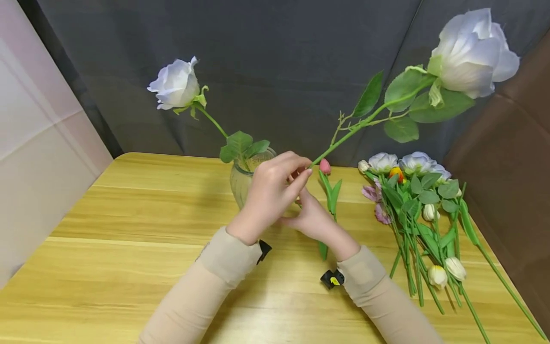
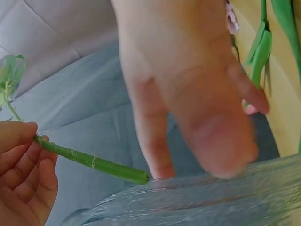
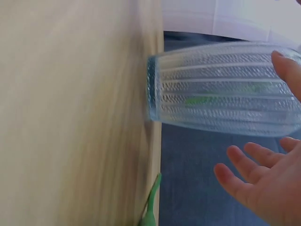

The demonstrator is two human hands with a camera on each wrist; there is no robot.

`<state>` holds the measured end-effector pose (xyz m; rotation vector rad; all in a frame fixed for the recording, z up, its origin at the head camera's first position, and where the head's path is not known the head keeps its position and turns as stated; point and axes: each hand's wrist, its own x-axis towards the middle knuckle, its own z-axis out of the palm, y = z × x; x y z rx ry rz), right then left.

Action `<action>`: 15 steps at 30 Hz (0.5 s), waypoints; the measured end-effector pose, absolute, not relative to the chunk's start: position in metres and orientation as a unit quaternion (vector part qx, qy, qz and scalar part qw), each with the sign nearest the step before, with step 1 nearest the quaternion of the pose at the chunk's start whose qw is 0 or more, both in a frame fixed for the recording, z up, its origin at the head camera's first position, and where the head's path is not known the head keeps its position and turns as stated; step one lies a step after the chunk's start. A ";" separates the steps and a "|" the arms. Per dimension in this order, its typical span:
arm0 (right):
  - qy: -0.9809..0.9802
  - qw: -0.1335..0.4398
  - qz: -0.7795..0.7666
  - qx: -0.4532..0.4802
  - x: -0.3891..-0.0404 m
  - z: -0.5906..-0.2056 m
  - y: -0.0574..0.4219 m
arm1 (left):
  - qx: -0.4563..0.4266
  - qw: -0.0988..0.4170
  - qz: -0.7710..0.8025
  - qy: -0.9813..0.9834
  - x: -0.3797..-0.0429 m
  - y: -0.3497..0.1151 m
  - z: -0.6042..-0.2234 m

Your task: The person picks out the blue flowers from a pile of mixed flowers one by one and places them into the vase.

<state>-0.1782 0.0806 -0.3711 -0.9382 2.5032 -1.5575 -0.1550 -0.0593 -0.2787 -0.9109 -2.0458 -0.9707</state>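
My left hand [image 1: 275, 191] pinches the stem of a large pale white-lilac rose [image 1: 474, 55] between thumb and fingers; its bloom leans far to the upper right. In the left wrist view the cut end of the green stem [image 2: 113, 170] points toward the ribbed glass vase. Just below the left hand, my right hand [image 1: 315, 217] is beside the vase [image 1: 239, 185], fingers spread and apart in the right wrist view; whether its thumb touches the glass I cannot tell. A second white rose [image 1: 175, 85] stands in the vase, leaning left.
A pink tulip [image 1: 325, 166] lies on the wooden table [image 1: 129, 248] behind the right hand. At the right lies a heap of roses, tulips and other flowers [image 1: 412, 205], with long stems reaching toward the front edge. Dark cloth [image 1: 279, 71] hangs behind the table.
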 end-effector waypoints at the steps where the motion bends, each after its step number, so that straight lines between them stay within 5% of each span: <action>1: 0.807 0.023 -0.505 -0.305 -0.177 -0.372 0.079 | -0.353 0.344 -0.370 -0.787 -0.155 -0.059 -0.276; 15: 0.821 -0.017 -0.510 -0.256 -0.174 -0.373 0.057 | -0.387 0.352 -0.330 -0.786 -0.156 -0.054 -0.243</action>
